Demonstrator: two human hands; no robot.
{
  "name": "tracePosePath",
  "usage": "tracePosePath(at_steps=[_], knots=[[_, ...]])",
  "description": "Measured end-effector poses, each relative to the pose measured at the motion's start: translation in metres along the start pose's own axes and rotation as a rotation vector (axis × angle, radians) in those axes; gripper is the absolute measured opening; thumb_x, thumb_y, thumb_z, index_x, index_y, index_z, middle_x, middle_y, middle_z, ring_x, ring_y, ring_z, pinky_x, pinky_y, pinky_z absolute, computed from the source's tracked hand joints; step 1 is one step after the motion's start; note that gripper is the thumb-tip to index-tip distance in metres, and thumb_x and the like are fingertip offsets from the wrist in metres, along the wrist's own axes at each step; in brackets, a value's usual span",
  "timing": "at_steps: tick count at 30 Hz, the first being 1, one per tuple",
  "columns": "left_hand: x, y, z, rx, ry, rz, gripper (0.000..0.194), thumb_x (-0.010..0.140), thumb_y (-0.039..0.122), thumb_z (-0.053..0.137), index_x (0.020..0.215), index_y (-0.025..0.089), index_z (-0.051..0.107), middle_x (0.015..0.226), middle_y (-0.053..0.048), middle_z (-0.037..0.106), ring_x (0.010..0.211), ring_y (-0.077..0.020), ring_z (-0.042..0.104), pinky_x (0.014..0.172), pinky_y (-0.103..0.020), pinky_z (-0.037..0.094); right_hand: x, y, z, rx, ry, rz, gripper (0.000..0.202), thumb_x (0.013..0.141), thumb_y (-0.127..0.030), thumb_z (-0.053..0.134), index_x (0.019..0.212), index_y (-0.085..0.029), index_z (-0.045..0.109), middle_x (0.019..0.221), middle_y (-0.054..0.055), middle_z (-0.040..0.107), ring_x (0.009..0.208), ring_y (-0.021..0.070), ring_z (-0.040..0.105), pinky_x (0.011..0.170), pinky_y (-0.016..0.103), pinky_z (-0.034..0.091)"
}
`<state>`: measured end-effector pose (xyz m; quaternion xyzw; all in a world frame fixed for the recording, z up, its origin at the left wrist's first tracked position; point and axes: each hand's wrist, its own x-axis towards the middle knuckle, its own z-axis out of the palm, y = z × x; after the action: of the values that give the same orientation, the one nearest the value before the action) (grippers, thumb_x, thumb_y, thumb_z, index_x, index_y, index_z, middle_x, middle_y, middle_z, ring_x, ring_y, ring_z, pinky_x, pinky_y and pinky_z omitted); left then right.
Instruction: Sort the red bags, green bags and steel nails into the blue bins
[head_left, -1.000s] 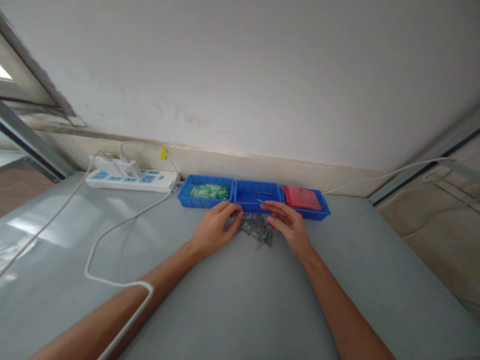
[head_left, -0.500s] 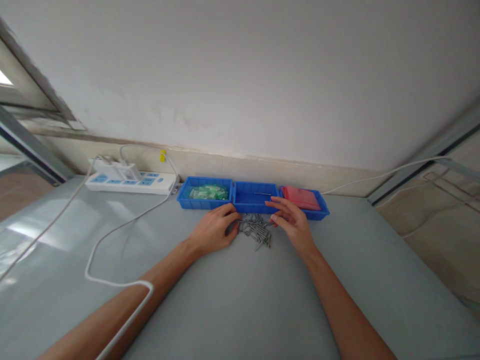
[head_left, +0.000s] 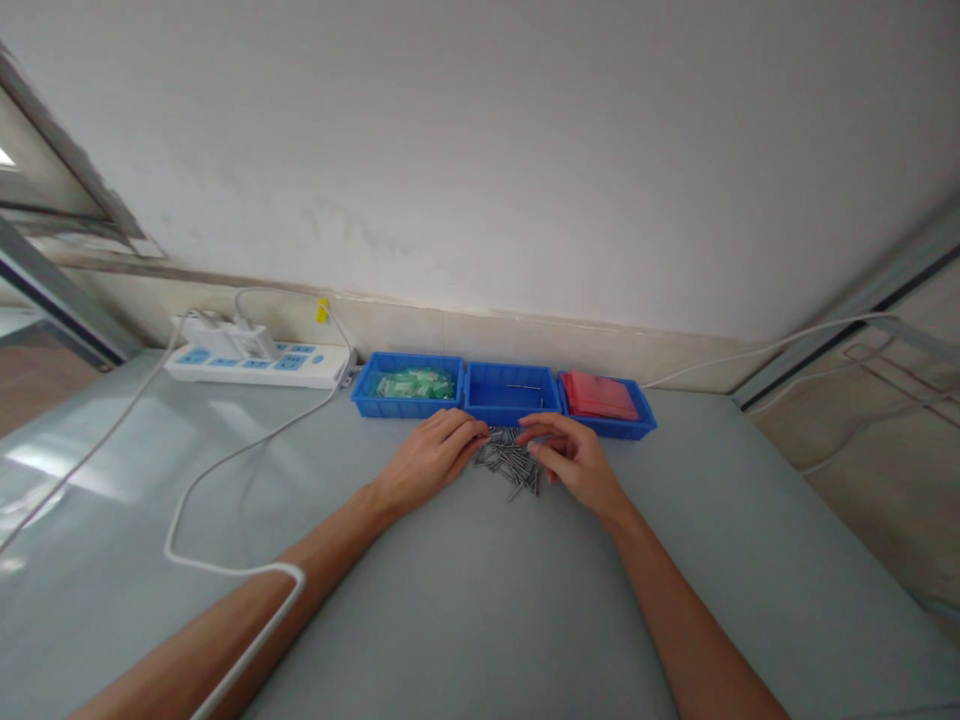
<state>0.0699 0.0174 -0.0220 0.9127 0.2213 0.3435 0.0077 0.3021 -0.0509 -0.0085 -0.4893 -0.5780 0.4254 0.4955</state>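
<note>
Head view: grey metal fasteners [head_left: 504, 462] heaped just below frame centre, near the middle blue tray [head_left: 499, 396]. Your left hand [head_left: 433, 456] curls at the heap's left edge; grip, cannot tell. Your right hand [head_left: 571, 462], fingers parted, arches over its right side.

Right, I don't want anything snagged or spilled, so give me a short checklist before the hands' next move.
1. Metal pieces between left hand and right hand: ok, piled on the table.
2. Middle blue tray just behind the pile: ok, slim rods inside.
3. Green packets contained: ok, in the left blue tray.
4. Red stack contained: ok, in the right blue tray.
5. White cable clear of left forearm: not ok, crosses it in this view; contact unclear.
6. Left hand holding a piece: cannot tell, grip hidden.
</note>
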Motion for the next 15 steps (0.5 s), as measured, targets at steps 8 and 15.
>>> tracePosePath(at_steps=[8,15], knots=[[0.001,0.006,-0.002,-0.007,0.049,0.07,0.02,0.106,0.025,0.045,0.106,0.016,0.063,0.091,-0.007,0.069,0.08,-0.0166,0.062,0.076,-0.028,0.052,-0.003,-0.006,0.012,0.05,-0.125,0.029,0.032,0.08,-0.025,0.072,0.111,-0.024,0.074,0.099,0.004,0.077,0.051,0.007,0.05,0.043,0.02,0.036],[0.0,0.007,-0.001,-0.014,0.025,0.069,0.023,0.107,0.029,0.043,0.106,0.016,0.062,0.093,-0.007,0.07,0.082,-0.0164,0.064,0.077,-0.028,0.053,0.0,-0.005,0.013,0.152,-0.117,0.039,0.028,0.078,-0.029,0.073,0.105,-0.023,0.076,0.095,0.005,0.077,0.052,0.0087,0.052,0.045,0.022,0.043]])
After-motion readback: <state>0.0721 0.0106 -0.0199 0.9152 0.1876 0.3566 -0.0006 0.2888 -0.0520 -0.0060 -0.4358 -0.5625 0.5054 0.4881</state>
